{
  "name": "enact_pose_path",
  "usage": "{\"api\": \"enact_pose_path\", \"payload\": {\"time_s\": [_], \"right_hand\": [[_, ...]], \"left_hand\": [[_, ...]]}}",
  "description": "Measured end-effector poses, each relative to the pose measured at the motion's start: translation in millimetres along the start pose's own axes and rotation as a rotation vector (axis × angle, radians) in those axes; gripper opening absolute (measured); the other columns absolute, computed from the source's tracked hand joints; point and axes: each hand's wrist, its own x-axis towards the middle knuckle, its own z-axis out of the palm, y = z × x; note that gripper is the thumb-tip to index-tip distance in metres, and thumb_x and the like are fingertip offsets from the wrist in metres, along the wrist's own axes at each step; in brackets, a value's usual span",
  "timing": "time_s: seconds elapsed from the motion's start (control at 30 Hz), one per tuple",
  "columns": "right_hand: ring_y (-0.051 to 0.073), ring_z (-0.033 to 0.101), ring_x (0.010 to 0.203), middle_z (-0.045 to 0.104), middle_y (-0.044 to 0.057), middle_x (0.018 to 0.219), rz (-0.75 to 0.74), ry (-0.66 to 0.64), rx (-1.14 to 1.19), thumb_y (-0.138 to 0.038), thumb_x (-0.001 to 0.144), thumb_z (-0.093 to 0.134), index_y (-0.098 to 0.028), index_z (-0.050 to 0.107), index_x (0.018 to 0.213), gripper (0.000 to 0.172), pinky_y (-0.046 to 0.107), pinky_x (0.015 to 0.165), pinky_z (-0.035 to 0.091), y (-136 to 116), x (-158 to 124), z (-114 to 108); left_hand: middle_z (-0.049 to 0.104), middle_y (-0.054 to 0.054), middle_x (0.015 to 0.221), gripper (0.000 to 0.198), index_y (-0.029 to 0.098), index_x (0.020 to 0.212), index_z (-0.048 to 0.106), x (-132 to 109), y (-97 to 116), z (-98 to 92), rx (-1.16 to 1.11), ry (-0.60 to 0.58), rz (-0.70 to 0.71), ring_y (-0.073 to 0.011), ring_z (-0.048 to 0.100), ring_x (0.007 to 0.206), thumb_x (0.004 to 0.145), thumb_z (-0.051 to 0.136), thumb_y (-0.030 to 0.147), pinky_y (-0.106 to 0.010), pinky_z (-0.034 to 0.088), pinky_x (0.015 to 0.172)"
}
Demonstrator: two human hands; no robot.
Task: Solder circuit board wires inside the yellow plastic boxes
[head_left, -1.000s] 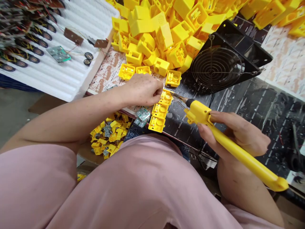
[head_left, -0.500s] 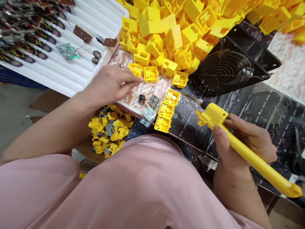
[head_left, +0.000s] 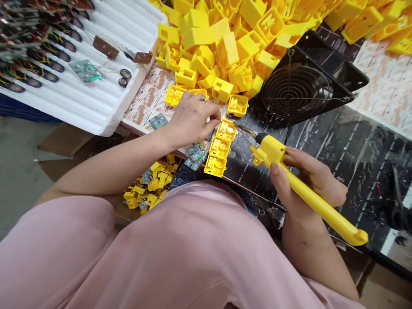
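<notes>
Left hand (head_left: 195,118): shifted since the earlier frame from beside the far pair of casings (head_left: 173,95) to the top casing (head_left: 226,130) in the row of three. Thumb and forefinger nearly meet at that casing's left corner; whether they pinch anything, cannot tell.
Right hand (head_left: 310,176): fingers wrapped about the yellow handle of the soldering tool (head_left: 269,150), thumb on the near side. Metal tip (head_left: 246,130) beside the top casing; contact uncertain.
Row of three: yellow, open-faced, lying on the surface (head_left: 254,165) near its front edge. Probably light, stiff, smooth plastic, apt to slide if nudged; best steadied by the outer walls.
Soldering tool: rigid, trailing a black cable (head_left: 389,262); tip likely hot, so handle hold only.
Circuit boards (head_left: 195,153): left of the row; thin, presumably fragile, best taken by the edges.
</notes>
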Motion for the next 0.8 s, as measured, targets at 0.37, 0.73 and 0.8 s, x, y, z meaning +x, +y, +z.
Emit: {"api": "enact_pose_path", "payload": {"time_s": [0.37, 0.73, 0.8], "right_hand": [[0.016, 0.076, 0.066, 0.081, 0.000, 0.088, -0.255, 0.032, -0.069, -0.020, 0.089, 0.082, -0.022, 0.070, 0.116, 0.030, 0.024, 0.055, 0.057, -12.5, 21.0, 17.3], [0.014, 0.074, 0.065, 0.080, 0.000, 0.086, -0.339, -0.041, -0.079, -0.018, 0.089, 0.084, -0.018, 0.069, 0.118, 0.033, 0.024, 0.060, 0.061, -16.1, 28.7, 7.3], [0.017, 0.076, 0.071, 0.081, 0.000, 0.093, -0.232, 0.002, -0.093, -0.018, 0.088, 0.084, -0.022, 0.069, 0.125, 0.041, 0.026, 0.064, 0.063, -14.6, 24.5, 1.8]], "left_hand": [[0.073, -0.006, 0.082, 0.028, 0.020, 0.093, 0.080, 15.1, 9.9, -0.9, 0.157, -0.027, 0.114, -0.0301, 0.069, 0.105, 0.090, 0.053, 0.027, -0.050, 0.046, 0.102], [0.078, -0.008, 0.082, 0.029, 0.023, 0.091, 0.082, 33.7, 15.0, -9.2, 0.305, -0.134, 0.207, -0.0290, 0.074, 0.094, 0.085, 0.055, 0.020, -0.044, 0.050, 0.090], [0.077, -0.006, 0.080, 0.028, 0.024, 0.090, 0.082, 34.2, 14.1, -10.2, 0.316, -0.139, 0.222, -0.0280, 0.074, 0.091, 0.085, 0.056, 0.020, -0.043, 0.051, 0.087]]}}
